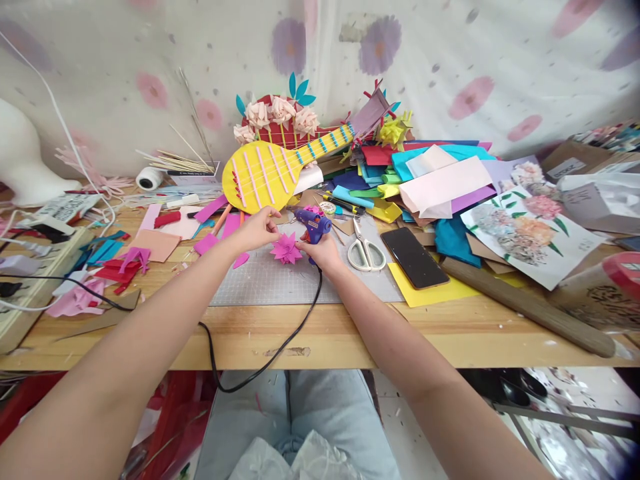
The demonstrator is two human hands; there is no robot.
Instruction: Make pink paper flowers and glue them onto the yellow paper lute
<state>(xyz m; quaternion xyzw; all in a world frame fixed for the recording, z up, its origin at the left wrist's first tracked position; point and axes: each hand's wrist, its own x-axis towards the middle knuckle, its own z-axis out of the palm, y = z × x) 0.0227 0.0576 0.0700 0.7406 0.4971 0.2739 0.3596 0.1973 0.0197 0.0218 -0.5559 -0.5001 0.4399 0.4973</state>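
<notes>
A pink paper flower (285, 249) lies on the grey cutting mat (270, 283) between my two hands. My left hand (259, 229) pinches something small just above and left of the flower; what it holds is too small to tell. My right hand (323, 252) grips a purple glue gun (314, 224), its nozzle pointing left toward the flower. The gun's black cable (280, 347) runs off the table's front edge.
White-handled scissors (365, 252) and a black phone (413, 257) lie right of my hand. A yellow paper guitar (270, 172), stacked coloured paper (435, 177) and a flower print (530, 230) crowd the back. Pink and red scraps (120, 267) lie left; a wooden stick (530, 307) right.
</notes>
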